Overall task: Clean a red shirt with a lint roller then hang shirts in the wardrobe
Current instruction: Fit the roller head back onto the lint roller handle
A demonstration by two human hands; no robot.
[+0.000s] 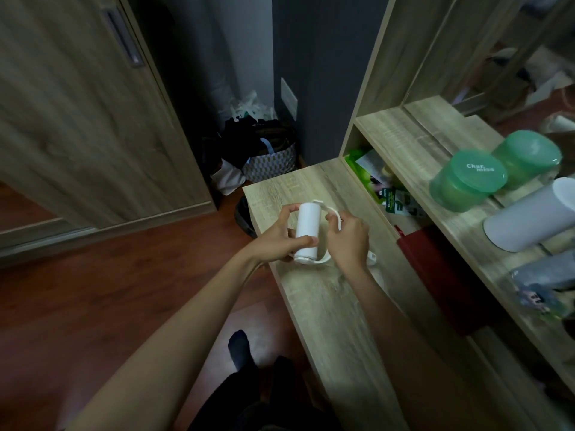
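Observation:
A white lint roller is held over the wooden desk top. My left hand grips the white roll, thumb across its lower part and fingers behind its top. My right hand pinches the roller's white curved frame just right of the roll. The wardrobe door stands closed at the left. No red shirt is in view.
Green lidded jars and a white cylinder stand on the shelf at right. A red flat item and packets lie in the compartment below. Bags and a patterned basket crowd the dark corner. A black bin sits by the desk.

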